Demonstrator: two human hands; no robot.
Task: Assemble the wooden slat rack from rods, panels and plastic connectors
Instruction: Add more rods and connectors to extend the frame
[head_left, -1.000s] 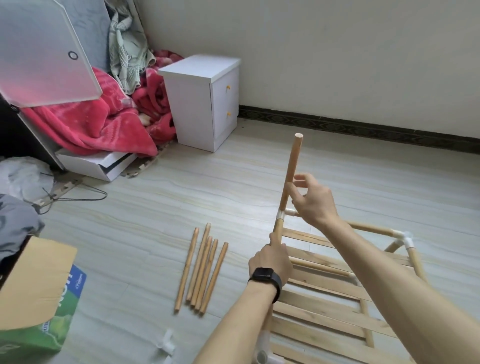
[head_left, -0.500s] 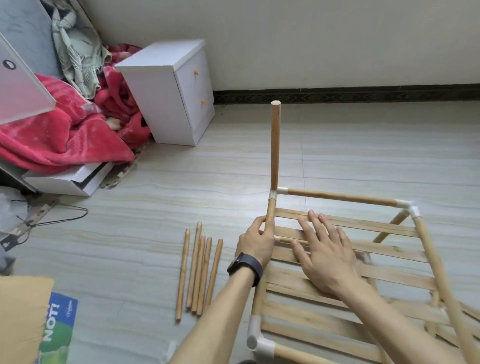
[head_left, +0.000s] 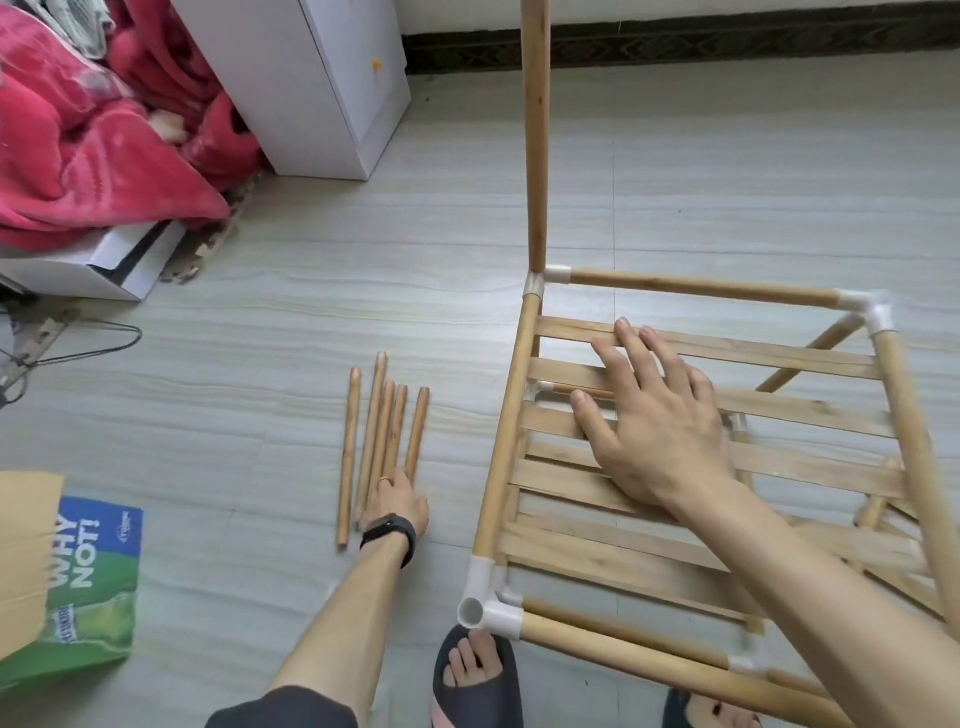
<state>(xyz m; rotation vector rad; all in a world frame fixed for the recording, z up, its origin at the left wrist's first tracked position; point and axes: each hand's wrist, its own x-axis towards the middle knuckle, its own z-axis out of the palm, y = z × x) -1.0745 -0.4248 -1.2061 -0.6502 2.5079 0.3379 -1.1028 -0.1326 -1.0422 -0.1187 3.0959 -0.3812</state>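
Pressing right hand (head_left: 660, 441): fingers spread on slat panel (head_left: 779, 356) beneath palm
Left hand (head_left: 397, 501): touching loose rods (head_left: 382, 441) at fingertips; grip cannot tell

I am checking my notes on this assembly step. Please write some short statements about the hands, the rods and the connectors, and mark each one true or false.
1. The right hand lies flat on the slat panel. True.
2. Two rods stand upright. False: only one upright rod stands, in the far left connector.
3. The left hand is at the near ends of the loose rods on the floor. True.
4. An upright rod stands in the near left corner. False: the near left connector shows an empty upward socket.
5. Three loose rods lie on the floor. False: there are five.
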